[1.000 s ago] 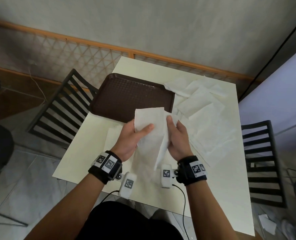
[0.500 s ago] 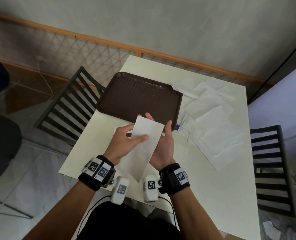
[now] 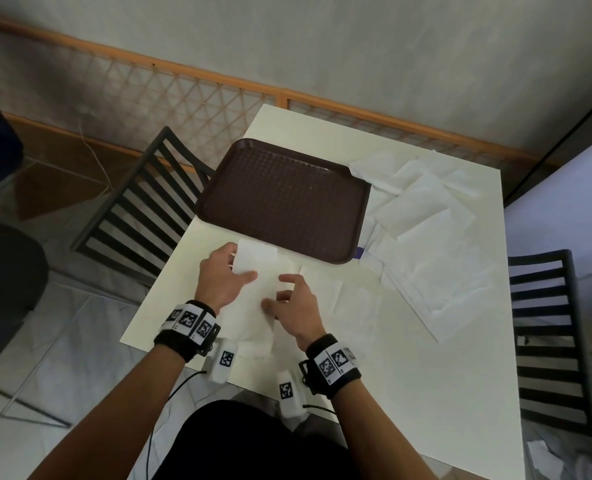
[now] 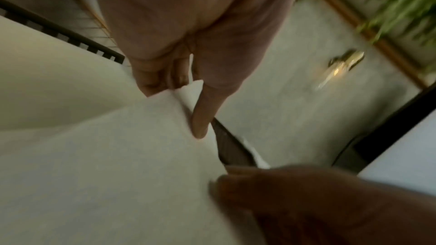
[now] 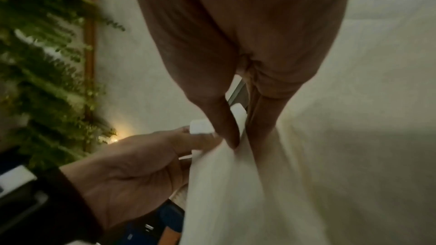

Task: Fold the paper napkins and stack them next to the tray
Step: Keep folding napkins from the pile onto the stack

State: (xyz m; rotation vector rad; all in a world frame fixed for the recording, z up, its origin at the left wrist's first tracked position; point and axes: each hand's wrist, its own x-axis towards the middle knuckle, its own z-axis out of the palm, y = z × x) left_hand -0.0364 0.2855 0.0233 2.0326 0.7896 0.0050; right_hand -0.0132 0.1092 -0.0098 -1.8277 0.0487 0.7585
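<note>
A folded napkin [image 3: 258, 289] is held between both hands just above the desk [image 3: 426, 375]; its far end reaches the near rim of the tray [image 3: 287, 202], its near end hangs toward the desk edge. By the left hand [image 3: 220, 282] the far left edge is pinched, thumb on top, the fingers hidden beneath; by the right hand [image 3: 296, 308] the right edge is pinched lower down, thumb against curled fingers. The grip at two edges is judged to keep the long strip taut and its layers aligned, so that it can be laid flat or creased once more; how many folds it already has cannot be told.

Just right of the right hand a pale flat sheet [image 3: 322, 289] lies on the desk close to the tray's near rim, seemingly a napkin already folded; further right and beyond, a loose heap of unfolded napkins [image 3: 426, 230] is spread beside the tray's right rim. A dark chair [image 3: 142, 209] stands left of the left hand, off the desk. Nothing is seen to block the spot beside the tray; only the tray rim crowds the strip's far end.
</note>
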